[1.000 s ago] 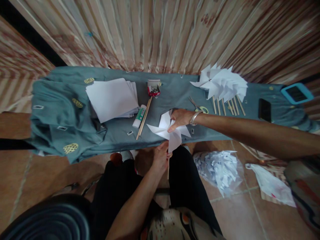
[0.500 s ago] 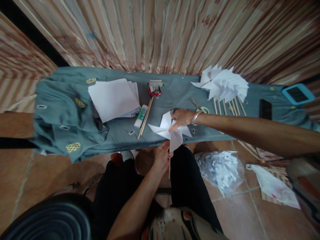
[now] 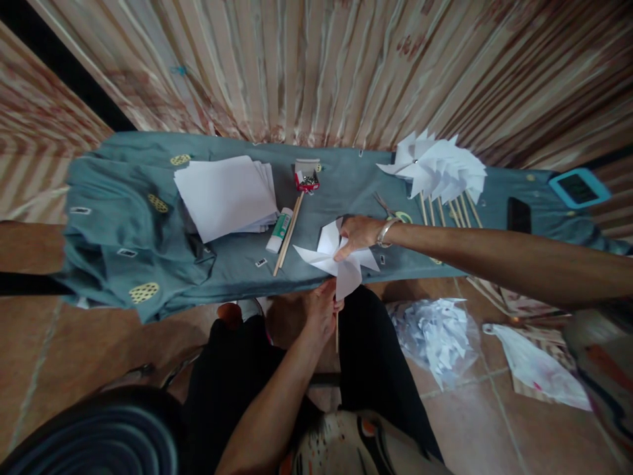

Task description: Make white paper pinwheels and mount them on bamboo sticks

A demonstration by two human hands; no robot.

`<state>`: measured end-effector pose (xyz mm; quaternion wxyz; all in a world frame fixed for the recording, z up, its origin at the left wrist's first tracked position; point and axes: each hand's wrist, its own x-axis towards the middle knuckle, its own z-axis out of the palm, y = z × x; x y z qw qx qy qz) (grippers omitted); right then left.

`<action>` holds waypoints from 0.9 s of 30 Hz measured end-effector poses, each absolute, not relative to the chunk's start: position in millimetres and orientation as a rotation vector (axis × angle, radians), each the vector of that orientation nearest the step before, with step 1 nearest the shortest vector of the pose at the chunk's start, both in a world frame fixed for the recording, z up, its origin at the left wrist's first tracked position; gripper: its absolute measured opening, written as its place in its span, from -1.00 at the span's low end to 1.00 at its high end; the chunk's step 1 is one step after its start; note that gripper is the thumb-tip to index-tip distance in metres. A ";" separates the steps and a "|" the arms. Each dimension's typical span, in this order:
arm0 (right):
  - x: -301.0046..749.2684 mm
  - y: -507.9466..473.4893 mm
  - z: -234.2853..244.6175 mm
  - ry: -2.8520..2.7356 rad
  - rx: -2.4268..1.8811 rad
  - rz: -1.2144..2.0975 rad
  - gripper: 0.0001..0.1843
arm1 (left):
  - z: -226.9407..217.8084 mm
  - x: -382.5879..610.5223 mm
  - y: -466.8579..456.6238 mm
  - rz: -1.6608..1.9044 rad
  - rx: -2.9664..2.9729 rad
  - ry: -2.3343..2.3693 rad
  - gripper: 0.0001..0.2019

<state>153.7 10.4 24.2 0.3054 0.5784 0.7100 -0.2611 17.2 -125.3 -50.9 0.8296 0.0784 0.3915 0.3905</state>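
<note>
A white paper pinwheel (image 3: pixel 327 239) lies at the front edge of the cloth-covered table. My left hand (image 3: pixel 321 309) is closed around its wooden stick (image 3: pixel 337 333), just below the paper blades. From the right, my right hand (image 3: pixel 363 236) grips the pinwheel, thumb pressed at its middle and fingers behind the blades. The pinwheel's centre is hidden under that thumb. Left of the pinwheel are loose wooden sticks (image 3: pixel 289 234) and a glue stick (image 3: pixel 279 231). Scissors (image 3: pixel 395 212) lie just beyond my right wrist.
A stack of white paper (image 3: pixel 227 194) lies at the left, and a small red box of pins (image 3: pixel 307 178) behind the sticks. Several pinwheels (image 3: pixel 440 165) overlap at the right, near a phone (image 3: pixel 519 216) and a blue-framed device (image 3: pixel 579 188). A bag of paper scraps (image 3: pixel 438 340) rests on the floor.
Both hands keep their hold on the pinwheel with hardly any movement. The view has shifted very slightly, so the things at the right appear a little farther left.
</note>
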 end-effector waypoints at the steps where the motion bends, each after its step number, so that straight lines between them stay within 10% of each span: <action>1: 153.3 10.3 24.5 1.878 1.526 -0.690 -0.31 | -51.0 17.3 -125.4 0.831 0.168 0.831 -0.56; 27: 152.0 6.2 26.8 1.885 1.564 -0.705 -0.41 | -50.2 16.2 -125.5 0.812 0.126 0.840 -0.63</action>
